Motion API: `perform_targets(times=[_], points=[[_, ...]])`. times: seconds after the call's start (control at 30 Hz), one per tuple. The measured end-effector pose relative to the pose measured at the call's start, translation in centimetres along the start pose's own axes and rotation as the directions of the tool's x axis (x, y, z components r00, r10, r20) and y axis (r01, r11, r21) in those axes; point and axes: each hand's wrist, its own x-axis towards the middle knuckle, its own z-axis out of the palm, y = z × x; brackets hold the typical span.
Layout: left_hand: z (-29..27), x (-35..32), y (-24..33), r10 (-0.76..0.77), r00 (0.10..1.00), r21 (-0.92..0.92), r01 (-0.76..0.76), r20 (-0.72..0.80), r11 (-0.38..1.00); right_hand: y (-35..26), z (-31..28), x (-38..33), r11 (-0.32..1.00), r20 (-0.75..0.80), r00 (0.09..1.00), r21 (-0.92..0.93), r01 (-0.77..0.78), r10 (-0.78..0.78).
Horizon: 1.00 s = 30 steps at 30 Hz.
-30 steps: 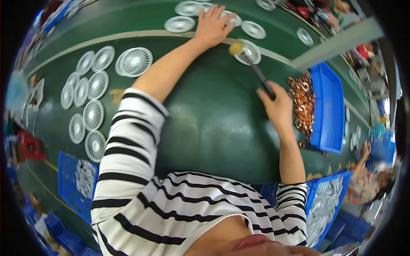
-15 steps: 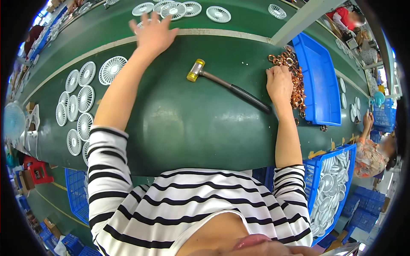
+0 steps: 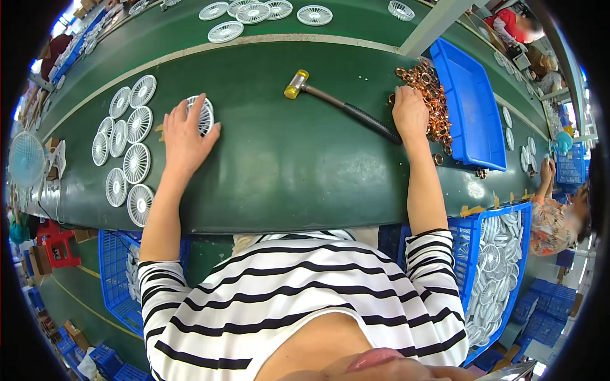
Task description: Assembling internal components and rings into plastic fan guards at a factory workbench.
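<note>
Head view, the only one. The left hand (image 3: 184, 136), left of centre, lies flat with fingers spread over a white grille (image 3: 202, 114) on the green bench (image 3: 286, 171). The palm presses down and nothing is gripped; the fingers cover the disc's left half, and the flat hold looks suited to sliding it, not lifting it.

The right hand (image 3: 410, 114), right of centre, rests at the edge of a pile of copper rings (image 3: 432, 95). Its fingers curl down into the pile, but I cannot tell whether they close on a ring. The pile sits against the left wall of a blue tray (image 3: 473, 114), in easy reach of that hand.

A mallet (image 3: 337, 105) lies free between the two hands. Its yellow head points to upper centre and its black handle ends just beside the right hand, apart from the fingers, so it can be taken up without a reach.

More white grilles (image 3: 124, 143) lie flat in overlapping rows at the left, near the left hand, apparently a stock laid out singly for picking. Others (image 3: 254, 13) lie along the top edge beyond a pale strip.

A blue crate (image 3: 502, 267) at lower right, beside the right elbow, is stacked with white discs. Another blue crate (image 3: 121, 279) is at lower left. A second person (image 3: 549, 216) works at the far right.
</note>
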Motion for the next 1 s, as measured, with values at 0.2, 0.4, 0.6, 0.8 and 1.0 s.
perform_targets(times=[0.2, 0.4, 0.6, 0.8, 1.0], points=[[-1.6, -2.3, 4.6, 0.009, 0.991, -0.107, -0.023, -0.137, 0.994, -0.3, -1.6, -2.4, 0.996, 0.072, 0.993, 0.01, 0.088, -0.089], [-3.3, -2.9, 6.6, -0.227, 0.974, -0.412, 0.203, -0.008, 0.888, -4.7, -6.1, -6.2, 0.769, -0.167, 0.967, 0.586, 0.254, -0.192], [-1.4, -4.0, 11.4, -0.281, 0.923, -0.895, 0.341, 0.262, 0.286, -10.9, -8.5, -10.4, 0.641, -0.31, 0.866, 0.583, 0.499, -0.392], [-3.4, -3.9, 14.1, -0.26, 0.925, -0.933, 0.323, 0.275, 0.161, -15.0, -7.4, -10.6, 0.531, -0.346, 0.806, 0.617, 0.581, -0.48], [-1.3, -5.2, 15.1, -0.281, 0.903, -0.903, 0.385, 0.326, 0.19, -16.3, -5.8, -11.6, 0.701, -0.091, 0.885, 0.576, 0.421, -0.457]])
